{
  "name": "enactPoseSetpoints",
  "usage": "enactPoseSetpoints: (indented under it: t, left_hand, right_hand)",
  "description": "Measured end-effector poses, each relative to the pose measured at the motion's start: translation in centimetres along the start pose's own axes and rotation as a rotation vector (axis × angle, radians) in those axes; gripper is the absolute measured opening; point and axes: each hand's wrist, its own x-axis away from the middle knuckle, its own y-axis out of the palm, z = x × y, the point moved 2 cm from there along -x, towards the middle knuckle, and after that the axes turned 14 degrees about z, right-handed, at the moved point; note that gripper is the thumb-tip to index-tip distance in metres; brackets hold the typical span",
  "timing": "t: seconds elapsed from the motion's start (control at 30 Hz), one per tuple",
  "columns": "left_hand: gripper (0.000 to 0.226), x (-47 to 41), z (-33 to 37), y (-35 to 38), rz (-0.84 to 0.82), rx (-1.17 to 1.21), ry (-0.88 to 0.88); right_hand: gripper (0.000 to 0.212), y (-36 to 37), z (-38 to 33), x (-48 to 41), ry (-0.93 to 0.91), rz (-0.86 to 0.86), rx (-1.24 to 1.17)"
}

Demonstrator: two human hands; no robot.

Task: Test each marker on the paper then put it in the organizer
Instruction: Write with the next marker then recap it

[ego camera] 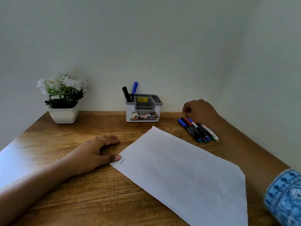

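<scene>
A white sheet of paper (pixel 179 168) lies slanted on the wooden table, with two small scribbles near its left corner. My left hand (pixel 96 152) lies flat beside that corner, its thumb pressing the paper's edge. A grey and white organizer (pixel 143 110) stands at the back by the wall, holding a black marker (pixel 125 93) and a blue marker (pixel 134 88) in its left compartment. Several markers (pixel 197 129) lie side by side at the right. My right hand (pixel 198 111) hovers just over their far ends with fingers loosely curled, holding nothing.
A white pot of white flowers (pixel 63 98) stands at the back left of the wooden table (pixel 97 193). A pale wall closes the back and the right side. A blue patterned sleeve (pixel 285 198) shows at the lower right.
</scene>
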Motion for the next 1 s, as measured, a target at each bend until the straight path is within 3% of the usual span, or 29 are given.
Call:
enactPoseSetpoints:
  t: [0.17, 0.27, 0.43, 0.57, 0.67, 0.8, 1.0]
  left_hand:
    - [0.117, 0.0, -0.3, 0.0, -0.002, 0.03, 0.014]
    - [0.121, 0.0, -0.2, 0.0, 0.01, 0.045, 0.011]
    - [0.121, 0.1, 0.0, 0.0, 0.009, 0.052, 0.016]
    - [0.108, 0.1, -0.2, 0.1, 0.066, 0.131, 0.005]
    - [0.069, 0.6, 0.2, -0.3, 0.227, 0.254, 0.029]
    - [0.052, 1.5, 1.8, -0.8, 0.384, 0.261, 0.193]
    - [0.04, 1.8, 2.4, -0.6, 0.39, 0.128, 0.349]
  right_hand:
    - [0.03, 2.8, 0.9, 1.6, 0.105, -0.155, 0.106]
    - [0.038, 3.7, 0.8, 1.2, 0.145, -0.177, 0.11]
    - [0.023, 3.0, -0.2, 1.4, 0.115, -0.1, 0.12]
    - [0.021, -0.8, -3.7, 2.6, -0.135, 0.014, -0.093]
    - [0.016, -2.8, -7.6, 4.8, -0.416, 0.105, -0.225]
    - [0.011, -3.1, -12.4, 8.3, -0.848, 0.328, -0.122]
    - [0.016, -2.3, -14.4, 9.8, -0.937, 0.434, -0.126]
